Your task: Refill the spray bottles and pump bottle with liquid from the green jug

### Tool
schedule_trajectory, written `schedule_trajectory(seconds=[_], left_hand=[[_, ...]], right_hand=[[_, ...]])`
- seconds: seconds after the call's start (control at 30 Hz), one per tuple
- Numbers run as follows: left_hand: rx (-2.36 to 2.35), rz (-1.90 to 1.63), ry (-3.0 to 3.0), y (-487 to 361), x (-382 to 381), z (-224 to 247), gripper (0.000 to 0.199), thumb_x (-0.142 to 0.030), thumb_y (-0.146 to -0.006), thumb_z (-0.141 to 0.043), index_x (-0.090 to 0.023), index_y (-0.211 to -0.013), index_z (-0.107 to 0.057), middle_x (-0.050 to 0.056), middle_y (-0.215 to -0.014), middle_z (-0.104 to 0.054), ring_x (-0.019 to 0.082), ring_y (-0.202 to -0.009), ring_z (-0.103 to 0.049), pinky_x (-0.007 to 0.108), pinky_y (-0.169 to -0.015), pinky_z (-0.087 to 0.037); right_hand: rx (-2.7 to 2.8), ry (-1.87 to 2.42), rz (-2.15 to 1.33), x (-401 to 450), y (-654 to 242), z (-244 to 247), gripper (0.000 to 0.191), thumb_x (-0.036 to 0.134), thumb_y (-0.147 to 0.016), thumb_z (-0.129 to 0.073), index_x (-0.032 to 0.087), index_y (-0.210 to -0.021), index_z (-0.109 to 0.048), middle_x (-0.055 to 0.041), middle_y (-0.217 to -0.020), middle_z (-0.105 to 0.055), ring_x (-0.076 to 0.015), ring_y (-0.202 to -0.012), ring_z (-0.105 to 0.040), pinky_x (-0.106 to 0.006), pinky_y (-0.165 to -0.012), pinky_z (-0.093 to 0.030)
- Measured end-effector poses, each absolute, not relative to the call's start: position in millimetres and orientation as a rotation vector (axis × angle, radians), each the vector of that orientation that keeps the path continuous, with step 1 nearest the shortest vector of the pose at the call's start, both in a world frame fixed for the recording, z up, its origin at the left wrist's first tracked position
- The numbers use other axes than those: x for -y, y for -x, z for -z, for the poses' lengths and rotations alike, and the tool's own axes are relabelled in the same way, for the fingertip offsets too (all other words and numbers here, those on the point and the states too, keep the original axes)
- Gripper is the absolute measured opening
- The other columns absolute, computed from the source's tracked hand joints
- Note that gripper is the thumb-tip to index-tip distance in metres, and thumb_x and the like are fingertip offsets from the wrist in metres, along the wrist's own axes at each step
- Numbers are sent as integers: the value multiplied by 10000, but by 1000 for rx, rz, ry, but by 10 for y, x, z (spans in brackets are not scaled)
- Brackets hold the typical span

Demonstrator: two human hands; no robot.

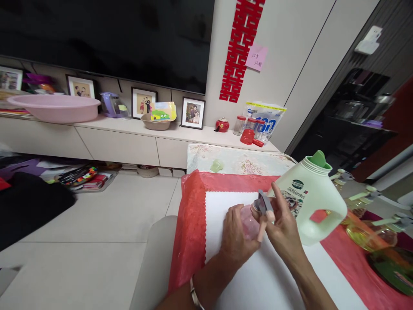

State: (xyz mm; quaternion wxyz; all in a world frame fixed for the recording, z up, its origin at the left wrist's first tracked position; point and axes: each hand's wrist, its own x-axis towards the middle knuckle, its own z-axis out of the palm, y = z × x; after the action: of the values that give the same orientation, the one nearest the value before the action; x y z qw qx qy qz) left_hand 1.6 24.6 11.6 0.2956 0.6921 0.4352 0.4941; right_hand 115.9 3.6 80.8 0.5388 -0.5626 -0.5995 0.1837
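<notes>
My left hand [235, 232] is wrapped round the body of a small pink see-through spray bottle [249, 221] above the white mat. At its top sits a grey and pink spray head [263, 204], with a pink trigger sticking out. My right hand [284, 221] grips this spray head between thumb and fingers; some of those fingers are hidden behind it. Just beyond my right hand stands a large pale green detergent jug [318, 185], its mouth uncapped and a green spout showing inside.
Several spray bottles with yellowish liquid [358, 237] stand at the right on the red tablecloth [190, 228]. A white mat [222, 200] covers part of it. A pale green cap-like piece [217, 165] lies on the floral cloth. Behind runs a low cabinet [125, 144] with a pink basin [61, 107].
</notes>
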Motion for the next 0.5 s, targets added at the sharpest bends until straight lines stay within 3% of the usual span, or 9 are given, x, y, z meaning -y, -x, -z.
schedule_trajectory(seconds=[0.1, 0.27, 0.37, 0.5], left_hand=[[-1171, -1295, -1807, -12, -249, -131, 689, -238, -641, -729, -201, -1252, -414, 132, -1167, -587, 308, -1107, -581, 457, -1013, -487], [-1156, -1291, -1812, -7, -244, -162, 636, -302, -676, -720, -205, -1227, -417, 131, -1167, -600, 310, -1094, -592, 460, -994, -492], [-1153, -1316, -1798, -14, -242, -153, 659, -272, -659, -730, -215, -1228, -402, 122, -1166, -601, 309, -1101, -595, 455, -998, -492], [-1161, -1324, -1797, -16, -231, -142, 696, -211, -618, -730, -212, -1230, -398, 127, -1173, -597, 316, -1111, -594, 450, -1007, -491]], right_hand=[[1469, 1281, -493, -7, -1170, -839, 834, 484, -940, -609, 240, -1610, -178, -87, -1200, -580, -192, -1014, -616, -357, -916, -548], [1455, 1302, -441, -34, -1166, -821, 971, 447, -788, -803, 239, -1579, -280, -53, -1100, -585, -178, -938, -608, -318, -855, -542], [1443, 1298, -433, -56, -1155, -825, 938, 457, -817, -776, 235, -1579, -275, -37, -1030, -590, -179, -905, -607, -349, -875, -527], [1453, 1294, -476, -48, -1152, -867, 891, 414, -850, -757, 284, -1580, -264, -31, -1095, -593, -180, -956, -613, -334, -895, -513]])
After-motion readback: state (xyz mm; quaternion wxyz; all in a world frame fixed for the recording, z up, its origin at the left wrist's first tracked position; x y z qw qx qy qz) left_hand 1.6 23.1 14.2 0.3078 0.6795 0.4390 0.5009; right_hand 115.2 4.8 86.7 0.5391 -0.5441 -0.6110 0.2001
